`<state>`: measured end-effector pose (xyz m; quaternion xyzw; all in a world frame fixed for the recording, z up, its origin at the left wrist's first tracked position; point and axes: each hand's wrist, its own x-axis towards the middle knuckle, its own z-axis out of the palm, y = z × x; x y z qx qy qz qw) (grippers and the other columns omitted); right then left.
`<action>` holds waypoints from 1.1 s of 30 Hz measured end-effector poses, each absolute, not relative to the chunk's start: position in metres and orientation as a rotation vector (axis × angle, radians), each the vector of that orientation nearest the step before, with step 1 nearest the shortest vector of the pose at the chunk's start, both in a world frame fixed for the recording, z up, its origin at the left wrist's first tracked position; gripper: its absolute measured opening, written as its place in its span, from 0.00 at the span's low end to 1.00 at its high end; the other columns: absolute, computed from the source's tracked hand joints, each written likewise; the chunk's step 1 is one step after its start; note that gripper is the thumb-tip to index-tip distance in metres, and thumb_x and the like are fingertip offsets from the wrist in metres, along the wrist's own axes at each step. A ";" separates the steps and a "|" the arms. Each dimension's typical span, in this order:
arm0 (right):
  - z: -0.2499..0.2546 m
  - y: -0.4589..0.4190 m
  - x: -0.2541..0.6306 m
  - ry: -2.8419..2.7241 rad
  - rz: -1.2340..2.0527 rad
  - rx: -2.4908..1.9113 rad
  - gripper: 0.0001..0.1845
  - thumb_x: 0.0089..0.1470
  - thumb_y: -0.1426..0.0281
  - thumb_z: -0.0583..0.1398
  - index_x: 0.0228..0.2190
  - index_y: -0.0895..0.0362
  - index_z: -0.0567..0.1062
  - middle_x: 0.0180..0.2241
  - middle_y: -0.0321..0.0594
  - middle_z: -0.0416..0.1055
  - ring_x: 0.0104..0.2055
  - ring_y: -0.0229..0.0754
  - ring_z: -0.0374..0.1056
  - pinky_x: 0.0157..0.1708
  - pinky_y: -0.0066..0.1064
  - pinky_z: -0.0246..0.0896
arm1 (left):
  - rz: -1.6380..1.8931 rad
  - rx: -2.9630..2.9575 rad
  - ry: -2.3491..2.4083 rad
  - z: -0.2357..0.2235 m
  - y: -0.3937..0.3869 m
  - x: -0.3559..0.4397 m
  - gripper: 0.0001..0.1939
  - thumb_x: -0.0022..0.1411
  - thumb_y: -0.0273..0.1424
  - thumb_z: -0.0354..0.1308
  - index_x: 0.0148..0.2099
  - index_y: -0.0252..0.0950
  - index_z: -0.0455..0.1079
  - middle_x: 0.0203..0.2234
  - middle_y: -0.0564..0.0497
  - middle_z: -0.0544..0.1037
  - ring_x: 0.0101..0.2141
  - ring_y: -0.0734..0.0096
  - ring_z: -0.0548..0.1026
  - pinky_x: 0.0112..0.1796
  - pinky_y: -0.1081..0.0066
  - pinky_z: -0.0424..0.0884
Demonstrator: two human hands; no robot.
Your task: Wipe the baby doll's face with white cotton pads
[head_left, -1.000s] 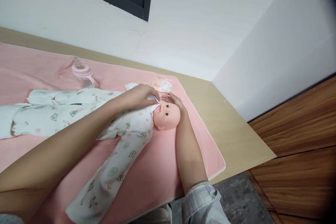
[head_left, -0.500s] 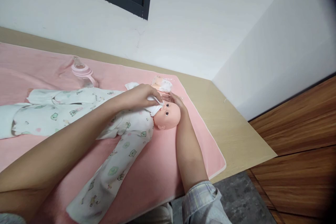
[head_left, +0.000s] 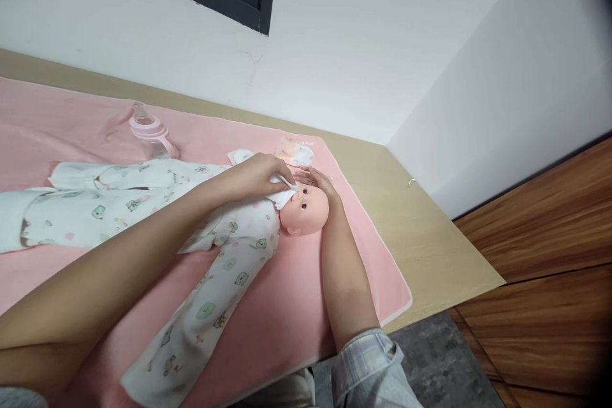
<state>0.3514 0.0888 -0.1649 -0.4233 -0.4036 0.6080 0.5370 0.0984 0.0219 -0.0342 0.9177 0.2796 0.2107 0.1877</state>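
A baby doll (head_left: 310, 215) lies on its back in a white printed sleepsuit, its head to the right. My left hand (head_left: 264, 173) reaches over its chest, fingers closed on a white wipe (head_left: 284, 199) that touches the doll's mouth and chin. The wipe hangs partly below the fingers. Against the far side of the doll's head rests my right hand (head_left: 321, 181), its fingers stretched out and the wrist beside the crown. Part of the right palm is hidden behind the head.
Under the doll is a pink blanket (head_left: 287, 306) on a wooden table (head_left: 411, 236). A pink-collared baby bottle (head_left: 150, 131) stands beyond the doll's legs. Past its head lies a small printed packet (head_left: 295, 152). A white wall (head_left: 335, 57) borders the far side.
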 end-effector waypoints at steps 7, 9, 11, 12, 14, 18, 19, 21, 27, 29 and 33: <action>-0.153 0.078 0.347 -0.973 1.433 -1.072 0.08 0.62 0.64 0.57 0.38 0.55 0.72 0.37 0.40 0.78 0.42 0.42 0.76 0.57 0.40 0.68 | 0.608 2.602 0.832 -0.037 0.022 0.101 0.14 0.62 0.34 0.55 0.43 0.36 0.80 0.41 0.52 0.82 0.42 0.64 0.78 0.42 0.72 0.68; -0.150 0.075 0.346 -0.980 1.425 -1.069 0.08 0.63 0.64 0.57 0.38 0.55 0.73 0.37 0.40 0.78 0.43 0.42 0.76 0.57 0.40 0.68 | 0.604 2.597 0.832 -0.036 0.023 0.098 0.15 0.62 0.34 0.54 0.43 0.36 0.80 0.41 0.51 0.82 0.43 0.62 0.78 0.43 0.71 0.68; -0.148 0.073 0.345 -0.979 1.420 -1.066 0.09 0.63 0.64 0.56 0.38 0.55 0.73 0.38 0.41 0.78 0.44 0.43 0.76 0.57 0.41 0.67 | 0.580 2.575 0.822 -0.033 0.024 0.094 0.15 0.61 0.36 0.55 0.43 0.37 0.80 0.41 0.51 0.82 0.42 0.62 0.78 0.42 0.71 0.68; -0.147 0.072 0.344 -0.973 1.422 -1.071 0.09 0.63 0.64 0.57 0.38 0.55 0.73 0.38 0.41 0.78 0.45 0.43 0.75 0.57 0.41 0.67 | 0.563 2.557 0.811 -0.031 0.025 0.092 0.15 0.61 0.36 0.55 0.43 0.37 0.80 0.41 0.52 0.82 0.42 0.62 0.78 0.42 0.71 0.69; -0.146 0.072 0.344 -0.951 1.420 -1.090 0.09 0.62 0.63 0.57 0.37 0.55 0.73 0.37 0.41 0.78 0.46 0.43 0.75 0.57 0.41 0.67 | 0.507 2.513 0.774 -0.028 0.027 0.087 0.14 0.60 0.37 0.56 0.42 0.39 0.80 0.40 0.53 0.82 0.41 0.63 0.78 0.40 0.72 0.69; -0.147 0.073 0.343 -0.922 1.418 -1.097 0.09 0.61 0.63 0.58 0.37 0.55 0.73 0.38 0.41 0.78 0.44 0.42 0.75 0.56 0.40 0.69 | 0.399 2.447 0.724 -0.026 0.028 0.083 0.13 0.58 0.38 0.59 0.41 0.40 0.81 0.39 0.55 0.82 0.40 0.64 0.79 0.39 0.74 0.69; -0.147 0.073 0.343 -0.918 1.421 -1.092 0.09 0.61 0.63 0.58 0.37 0.55 0.73 0.38 0.41 0.78 0.44 0.41 0.75 0.55 0.40 0.69 | 0.392 2.449 0.722 -0.026 0.027 0.084 0.12 0.58 0.37 0.59 0.40 0.40 0.81 0.39 0.55 0.82 0.40 0.64 0.79 0.39 0.75 0.69; -0.148 0.074 0.343 -0.906 1.422 -1.083 0.08 0.61 0.64 0.58 0.37 0.56 0.73 0.38 0.41 0.78 0.43 0.41 0.75 0.55 0.39 0.70 | 0.391 2.465 0.726 -0.028 0.026 0.086 0.11 0.57 0.37 0.59 0.39 0.40 0.81 0.38 0.55 0.83 0.39 0.65 0.79 0.38 0.75 0.69; -0.151 0.077 0.343 -0.937 1.397 -1.078 0.07 0.61 0.65 0.58 0.36 0.56 0.72 0.37 0.41 0.78 0.42 0.41 0.75 0.55 0.39 0.70 | 0.394 2.470 0.761 -0.031 0.023 0.092 0.10 0.56 0.35 0.59 0.37 0.40 0.80 0.37 0.55 0.83 0.39 0.65 0.79 0.38 0.74 0.69; -0.152 0.078 0.344 -0.939 1.403 -1.072 0.08 0.60 0.64 0.59 0.36 0.56 0.72 0.37 0.41 0.78 0.42 0.41 0.75 0.55 0.40 0.70 | 0.400 2.479 0.767 -0.031 0.024 0.091 0.10 0.56 0.35 0.59 0.37 0.40 0.80 0.36 0.56 0.83 0.38 0.66 0.79 0.37 0.75 0.69; -0.153 0.079 0.346 -0.959 1.407 -1.059 0.08 0.60 0.63 0.59 0.36 0.55 0.73 0.37 0.41 0.78 0.43 0.41 0.75 0.54 0.38 0.70 | 0.425 2.495 0.773 -0.029 0.026 0.088 0.10 0.56 0.35 0.59 0.37 0.40 0.80 0.36 0.55 0.83 0.38 0.65 0.79 0.37 0.74 0.68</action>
